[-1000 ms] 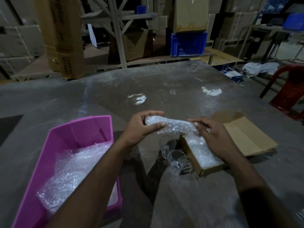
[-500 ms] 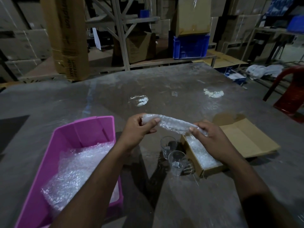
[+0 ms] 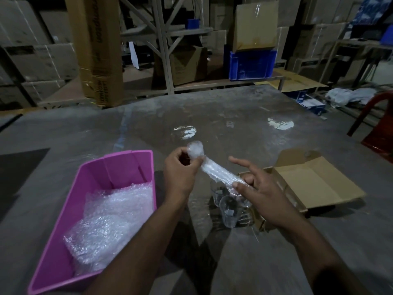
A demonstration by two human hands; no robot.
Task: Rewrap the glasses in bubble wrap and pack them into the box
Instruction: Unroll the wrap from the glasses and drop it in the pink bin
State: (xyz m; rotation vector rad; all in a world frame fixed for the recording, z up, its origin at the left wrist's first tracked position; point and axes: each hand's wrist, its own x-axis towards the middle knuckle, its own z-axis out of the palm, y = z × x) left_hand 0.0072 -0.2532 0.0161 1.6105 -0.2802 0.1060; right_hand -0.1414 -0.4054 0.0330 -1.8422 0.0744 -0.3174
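A long roll of bubble wrap (image 3: 214, 169) hangs in the air above the table, tilted down to the right. My left hand (image 3: 180, 173) pinches its upper end. My right hand (image 3: 261, 194) holds the lower end with thumb and lower fingers, its index finger pointing out straight. Two bare clear glasses (image 3: 228, 210) stand on the table below the roll, partly hidden by it. The open cardboard box (image 3: 314, 184) lies right of them, its near part hidden behind my right hand.
A pink plastic bin (image 3: 119, 167) with loose bubble wrap (image 3: 110, 218) sits at the left on the grey table (image 3: 212, 116). A red chair (image 3: 378, 124) stands at the right edge. Shelves with cartons and a blue crate (image 3: 251, 64) line the back.
The roll has tilted: my left hand raised and twisted its end, while my right hand dropped lower and stretched out its index finger.
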